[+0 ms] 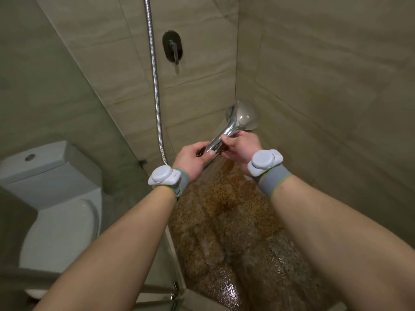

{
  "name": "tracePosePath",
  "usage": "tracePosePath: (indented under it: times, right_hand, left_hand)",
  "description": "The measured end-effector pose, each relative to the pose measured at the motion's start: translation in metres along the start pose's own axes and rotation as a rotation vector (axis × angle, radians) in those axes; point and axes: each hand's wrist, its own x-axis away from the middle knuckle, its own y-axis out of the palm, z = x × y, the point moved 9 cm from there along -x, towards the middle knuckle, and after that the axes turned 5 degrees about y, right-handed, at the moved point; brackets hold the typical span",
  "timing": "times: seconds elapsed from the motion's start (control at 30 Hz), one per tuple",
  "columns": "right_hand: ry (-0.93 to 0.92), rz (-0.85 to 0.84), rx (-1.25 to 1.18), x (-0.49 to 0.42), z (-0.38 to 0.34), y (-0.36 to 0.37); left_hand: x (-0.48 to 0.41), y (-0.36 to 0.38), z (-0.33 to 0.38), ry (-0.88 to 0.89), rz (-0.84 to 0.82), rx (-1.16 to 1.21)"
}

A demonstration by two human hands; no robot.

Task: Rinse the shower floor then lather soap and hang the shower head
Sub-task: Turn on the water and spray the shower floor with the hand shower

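Two bare forearms (112, 254) reach in from 5 and 7 o'clock. The left hand (193, 157) and right hand (241, 147) both grip the handle of the chrome handheld shower head (243, 114), which is held above the wet brown pebbled shower floor (224, 232) with its head pointing to 1 o'clock. A white toilet (56, 198) sits at 8 o'clock.

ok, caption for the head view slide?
Left hand and right hand hold the shower head, water spraying onto the pebble floor.
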Motion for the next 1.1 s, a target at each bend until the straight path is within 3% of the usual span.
tracePosePath:
  times: [0.57, 0.77, 0.97, 1.1]
  right_hand:
    - [0.075, 0.045, 0.015, 0.088, 0.014, -0.05]
    - [0.056, 0.129, 0.322, 0.134, 0.018, -0.046]
    - [-0.386, 0.523, 1.071, 0.17, -0.025, -0.055]
    - [-0.432, 0.467, 1.378, 0.182, -0.027, -0.058]
  left_hand:
    - [0.051, 0.041, 0.029, 0.059, -0.137, -0.115]
    - [0.066, 0.015, 0.031, 0.095, -0.227, -0.249]
    - [0.078, -0.006, 0.046, 0.112, -0.297, -0.293]
    - [0.083, -0.007, 0.054, 0.128, -0.325, -0.257]
